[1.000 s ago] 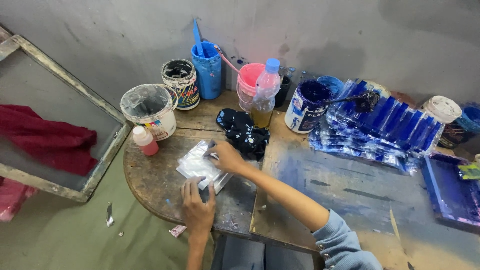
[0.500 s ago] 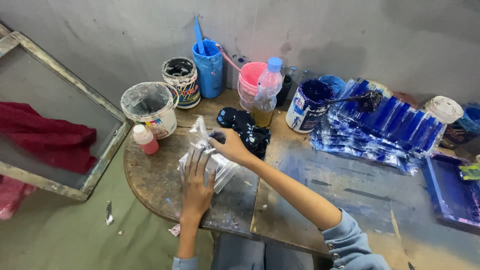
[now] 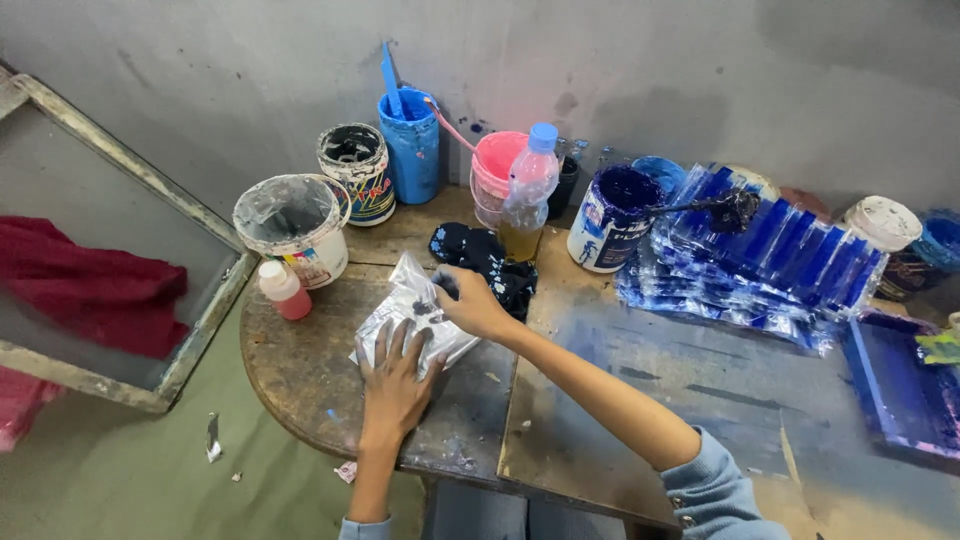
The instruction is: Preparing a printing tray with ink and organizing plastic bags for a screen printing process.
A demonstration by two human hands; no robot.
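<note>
On the round table's (image 3: 300,390) near-left part, a clear plastic bag (image 3: 405,310) lies flat, just near of a black cloth (image 3: 485,255). Left hand (image 3: 393,375) presses it down, fingers spread, palm flat, holding nothing. Right hand (image 3: 470,303) pinches the bag's far edge, fingers closed narrow on the plastic with a small dark bit at the fingertips; what that bit is can't be told. Progress, as a judgement: bag pinned and being handled, seemingly midway; its contents aren't visible. White bucket (image 3: 292,225) and small pink bottle (image 3: 283,290) sit left, untouched.
</note>
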